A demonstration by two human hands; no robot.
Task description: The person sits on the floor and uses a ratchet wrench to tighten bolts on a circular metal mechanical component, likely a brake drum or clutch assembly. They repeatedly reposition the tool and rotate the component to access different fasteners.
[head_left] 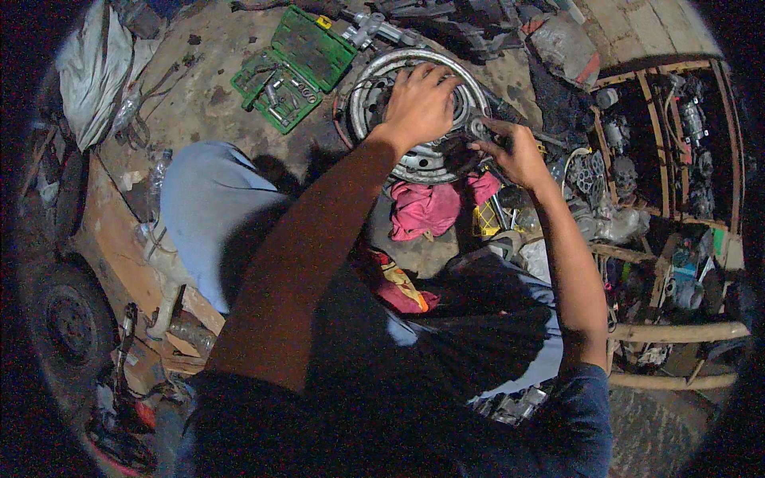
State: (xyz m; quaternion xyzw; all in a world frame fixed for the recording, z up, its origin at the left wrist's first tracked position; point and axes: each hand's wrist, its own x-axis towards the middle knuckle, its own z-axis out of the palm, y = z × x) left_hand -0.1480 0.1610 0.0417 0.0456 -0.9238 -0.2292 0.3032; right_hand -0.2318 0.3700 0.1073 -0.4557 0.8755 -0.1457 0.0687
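Note:
A silvery steel wheel rim (424,170) lies on the floor in front of me. My left hand (421,103) rests over its middle, fingers bent downward around a part that the hand itself hides. At the rim's right edge, my right hand (514,151) pinches a dark metal piece with a small round end (476,127) between thumb and fingers; the rest of that piece is lost in shadow. A pink cloth (425,211) lies against the near side of the rim.
An open green socket set case (315,49) lies left of the rim. Beyond it is a metal mechanical part (370,30). A wooden rack (647,99) with engine parts stands at right. A tyre (72,320) and a clear bottle (159,174) are at left.

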